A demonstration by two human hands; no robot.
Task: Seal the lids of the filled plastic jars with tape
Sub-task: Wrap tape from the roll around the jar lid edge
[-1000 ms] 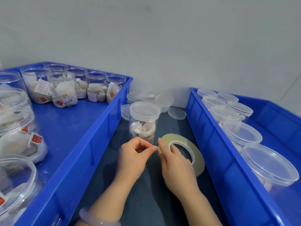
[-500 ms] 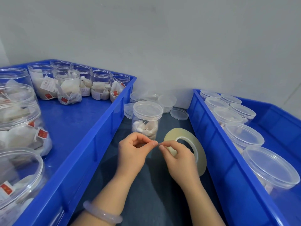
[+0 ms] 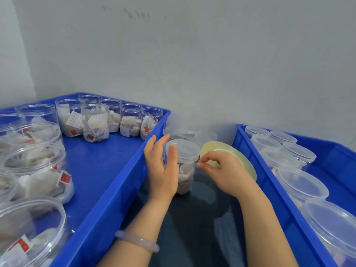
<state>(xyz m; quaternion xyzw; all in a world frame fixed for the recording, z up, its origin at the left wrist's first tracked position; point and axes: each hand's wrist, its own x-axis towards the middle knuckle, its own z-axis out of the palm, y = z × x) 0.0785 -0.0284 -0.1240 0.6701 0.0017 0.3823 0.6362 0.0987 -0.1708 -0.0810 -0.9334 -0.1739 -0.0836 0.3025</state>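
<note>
A clear plastic jar [image 3: 185,166] with a lid [image 3: 185,150] and white tea bags inside stands on the dark table between two blue bins. My left hand [image 3: 162,164] is beside the jar's left side, fingers straight and spread, thumb in front of the jar wall. My right hand [image 3: 221,170] holds a flat yellowish tape roll [image 3: 231,151] just right of the jar, its thumb and forefinger pinched together near the lid's rim. I cannot make out a tape strip between them.
The left blue bin [image 3: 115,180] holds several open jars with tea bags. The right blue bin [image 3: 269,180] holds several lidded jars. Loose clear lids [image 3: 206,136] lie behind the jar by the grey wall. Dark table surface [image 3: 192,228] shows between my forearms.
My left hand let go of the tape end, opened and moved up beside the jar. My right hand carried the roll up and toward the jar's lid. The camera came closer.
</note>
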